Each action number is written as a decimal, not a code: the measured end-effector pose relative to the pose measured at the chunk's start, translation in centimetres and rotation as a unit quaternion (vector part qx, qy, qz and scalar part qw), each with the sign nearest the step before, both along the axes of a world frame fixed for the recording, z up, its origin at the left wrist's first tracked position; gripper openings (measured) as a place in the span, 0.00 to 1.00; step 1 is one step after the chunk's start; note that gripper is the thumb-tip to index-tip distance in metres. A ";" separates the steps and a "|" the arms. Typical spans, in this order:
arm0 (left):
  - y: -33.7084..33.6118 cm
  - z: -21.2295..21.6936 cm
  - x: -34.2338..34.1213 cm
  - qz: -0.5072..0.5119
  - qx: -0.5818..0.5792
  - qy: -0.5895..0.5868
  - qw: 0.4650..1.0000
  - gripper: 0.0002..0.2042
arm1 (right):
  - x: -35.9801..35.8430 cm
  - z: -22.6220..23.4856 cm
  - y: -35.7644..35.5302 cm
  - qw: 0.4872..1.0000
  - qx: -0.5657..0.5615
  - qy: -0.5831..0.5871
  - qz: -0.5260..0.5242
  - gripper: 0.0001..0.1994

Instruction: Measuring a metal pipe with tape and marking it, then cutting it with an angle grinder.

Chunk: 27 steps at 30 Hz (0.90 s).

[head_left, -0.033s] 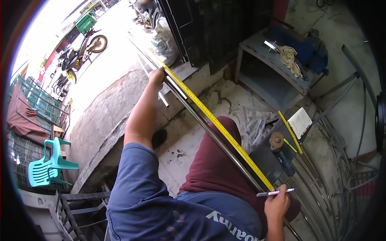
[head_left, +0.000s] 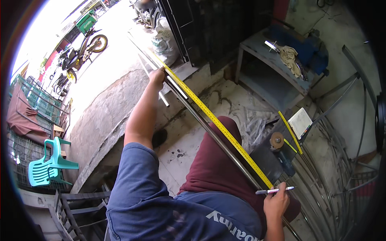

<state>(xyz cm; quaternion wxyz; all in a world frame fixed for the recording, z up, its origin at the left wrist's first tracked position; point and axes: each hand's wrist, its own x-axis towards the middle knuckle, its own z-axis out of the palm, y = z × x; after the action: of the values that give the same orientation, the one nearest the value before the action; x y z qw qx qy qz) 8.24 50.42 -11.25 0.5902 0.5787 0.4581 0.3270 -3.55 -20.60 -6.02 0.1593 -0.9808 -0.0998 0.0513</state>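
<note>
A yellow tape measure [head_left: 219, 124] stretches diagonally along a shiny metal tube [head_left: 225, 149], which crosses over my thigh. My left hand [head_left: 157, 77] is closed around the tube and the tape at the far upper part. Down at the lower right, my right hand [head_left: 276, 204] pinches a white marker pen [head_left: 265, 191], which lies across the tape's near end and the tube. Just below my left hand, a short tube end [head_left: 164, 99] sticks out beside the long tube.
To the right are an angle grinder [head_left: 281, 150], a white notepad [head_left: 300, 123] and several long metal rods [head_left: 317, 176]. A metal work table [head_left: 257, 52] holds a cloth. At left stand a turquoise plastic chair [head_left: 52, 162] and a raised concrete ledge [head_left: 108, 108]; a motorcycle [head_left: 76, 58] is farther off.
My right hand and the marker pen have shifted very slightly left and up. My left hand, the tape and the tube look the same.
</note>
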 end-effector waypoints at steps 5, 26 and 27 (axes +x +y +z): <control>-2.7 1.7 -0.2 -0.005 -0.026 0.010 1.000 0.12 | 1.3 1.8 4.4 1.000 -0.026 -0.002 0.012 0.13; 0.6 0.4 -0.5 -0.022 -0.102 -0.027 0.994 0.11 | 2.2 3.2 7.2 0.995 -0.019 -0.090 0.048 0.12; 1.1 0.2 -0.6 -0.023 -0.105 -0.026 0.994 0.11 | 2.2 3.2 7.3 0.994 -0.017 -0.099 0.052 0.12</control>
<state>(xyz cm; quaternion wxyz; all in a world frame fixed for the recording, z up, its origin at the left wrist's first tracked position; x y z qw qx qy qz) 7.66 51.50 -11.06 0.6668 0.5152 0.4609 0.2785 -1.37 -13.29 -2.80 0.1288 -0.9772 -0.1651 -0.0357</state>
